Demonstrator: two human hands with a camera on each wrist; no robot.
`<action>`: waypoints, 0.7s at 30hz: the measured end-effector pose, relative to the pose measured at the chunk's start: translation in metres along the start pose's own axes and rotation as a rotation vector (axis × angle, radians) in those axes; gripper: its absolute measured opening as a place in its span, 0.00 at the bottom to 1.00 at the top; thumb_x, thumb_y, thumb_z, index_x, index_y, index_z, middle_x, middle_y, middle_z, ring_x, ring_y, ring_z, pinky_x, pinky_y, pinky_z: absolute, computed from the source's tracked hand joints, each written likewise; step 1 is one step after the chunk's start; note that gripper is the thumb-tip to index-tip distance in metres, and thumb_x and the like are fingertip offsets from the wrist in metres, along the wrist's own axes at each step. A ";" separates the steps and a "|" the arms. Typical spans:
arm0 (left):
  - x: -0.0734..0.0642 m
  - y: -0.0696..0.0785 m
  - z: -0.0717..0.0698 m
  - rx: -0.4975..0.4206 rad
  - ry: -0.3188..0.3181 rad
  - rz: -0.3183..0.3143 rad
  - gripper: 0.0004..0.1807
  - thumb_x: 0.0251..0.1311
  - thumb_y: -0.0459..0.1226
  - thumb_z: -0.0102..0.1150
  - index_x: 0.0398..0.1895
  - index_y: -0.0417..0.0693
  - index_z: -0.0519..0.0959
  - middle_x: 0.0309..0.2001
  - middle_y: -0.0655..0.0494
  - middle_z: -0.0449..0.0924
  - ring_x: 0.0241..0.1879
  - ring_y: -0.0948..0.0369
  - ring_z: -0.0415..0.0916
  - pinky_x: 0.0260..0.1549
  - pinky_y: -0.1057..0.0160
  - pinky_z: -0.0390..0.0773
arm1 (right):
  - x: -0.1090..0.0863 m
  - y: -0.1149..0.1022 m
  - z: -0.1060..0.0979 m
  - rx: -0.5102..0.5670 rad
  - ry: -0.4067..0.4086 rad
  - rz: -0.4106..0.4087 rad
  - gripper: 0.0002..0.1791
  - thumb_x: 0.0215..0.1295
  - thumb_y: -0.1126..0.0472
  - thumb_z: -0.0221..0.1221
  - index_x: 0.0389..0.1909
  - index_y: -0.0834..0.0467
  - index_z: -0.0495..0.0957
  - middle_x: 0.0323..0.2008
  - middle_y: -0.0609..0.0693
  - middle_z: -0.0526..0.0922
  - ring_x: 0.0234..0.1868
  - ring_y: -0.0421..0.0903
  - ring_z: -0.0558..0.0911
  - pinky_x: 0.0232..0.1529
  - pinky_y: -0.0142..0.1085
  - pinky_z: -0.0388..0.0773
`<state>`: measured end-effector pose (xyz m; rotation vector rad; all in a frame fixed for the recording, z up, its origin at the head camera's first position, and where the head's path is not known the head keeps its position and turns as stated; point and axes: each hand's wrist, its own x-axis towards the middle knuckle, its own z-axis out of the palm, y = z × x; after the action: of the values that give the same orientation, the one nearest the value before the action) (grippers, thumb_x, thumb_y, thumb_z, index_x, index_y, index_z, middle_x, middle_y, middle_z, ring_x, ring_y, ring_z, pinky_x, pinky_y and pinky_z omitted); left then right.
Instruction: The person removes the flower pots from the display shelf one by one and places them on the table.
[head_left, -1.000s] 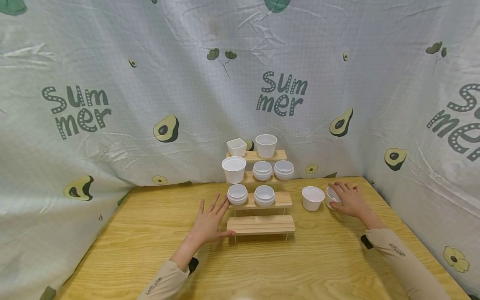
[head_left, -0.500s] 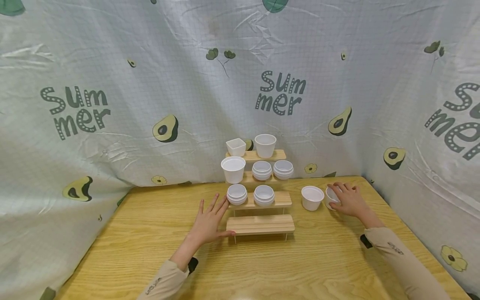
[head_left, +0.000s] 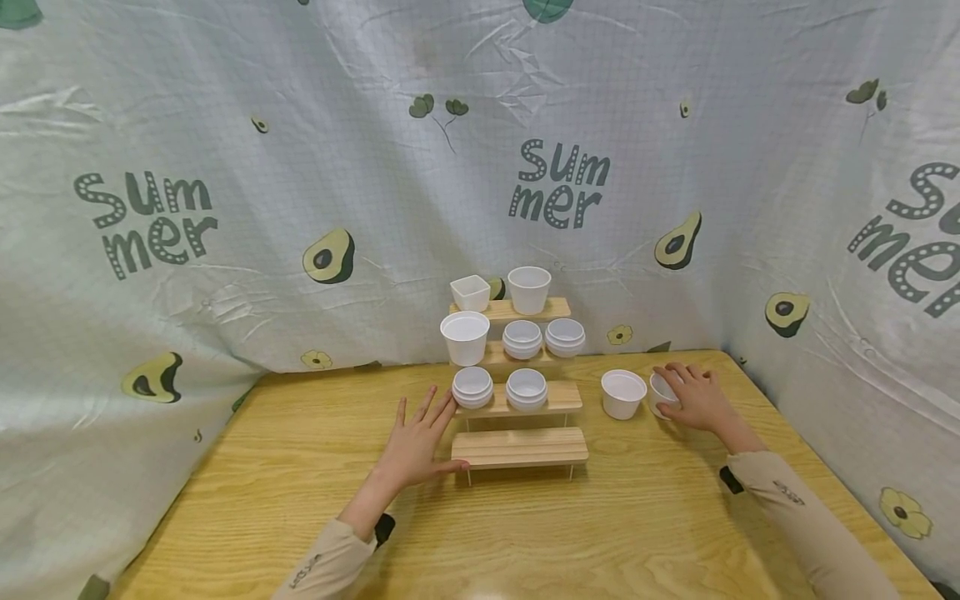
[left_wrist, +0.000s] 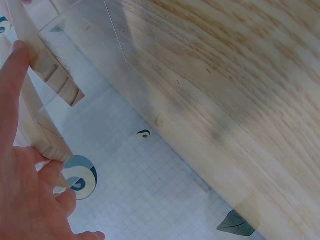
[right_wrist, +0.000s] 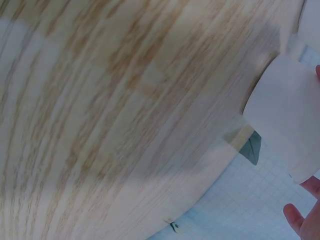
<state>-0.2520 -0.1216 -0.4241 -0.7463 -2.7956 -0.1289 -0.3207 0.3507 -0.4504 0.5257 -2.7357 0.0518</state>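
Note:
My left hand (head_left: 411, 450) is spread along the left side of a stepped wooden display stand (head_left: 519, 447). Its thumb touches the end of the lowest shelf (left_wrist: 52, 75), as the left wrist view shows, and other fingertips rest against the shelf above. On the right of the table, my right hand (head_left: 699, 402) grips a white plastic cup (head_left: 659, 394) by its rim and side; the cup stands upright. That cup (right_wrist: 282, 112) fills the right of the right wrist view, with fingertips at its rim. Another white cup (head_left: 623, 395) stands just left of it.
Several white cups and pots occupy the upper shelves, among them a square cup (head_left: 470, 294), a tall cup (head_left: 465, 340) and a ridged pot (head_left: 527, 390). The lowest shelf shows bare wood. A printed cloth (head_left: 420, 208) hangs behind and beside the wooden table (head_left: 525, 542).
The head view has shifted very slightly. Both hands, the stand and the cups otherwise look unchanged.

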 end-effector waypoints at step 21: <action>0.001 0.000 0.000 0.028 -0.001 0.000 0.54 0.40 0.67 0.53 0.68 0.48 0.53 0.70 0.55 0.48 0.69 0.50 0.44 0.60 0.35 0.44 | -0.005 -0.003 -0.012 -0.027 0.046 -0.049 0.35 0.49 0.49 0.62 0.58 0.58 0.65 0.55 0.61 0.68 0.50 0.61 0.68 0.42 0.59 0.61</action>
<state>-0.2529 -0.1210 -0.4243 -0.7405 -2.7926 -0.0898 -0.3116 0.3506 -0.4406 0.5759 -2.6737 0.0144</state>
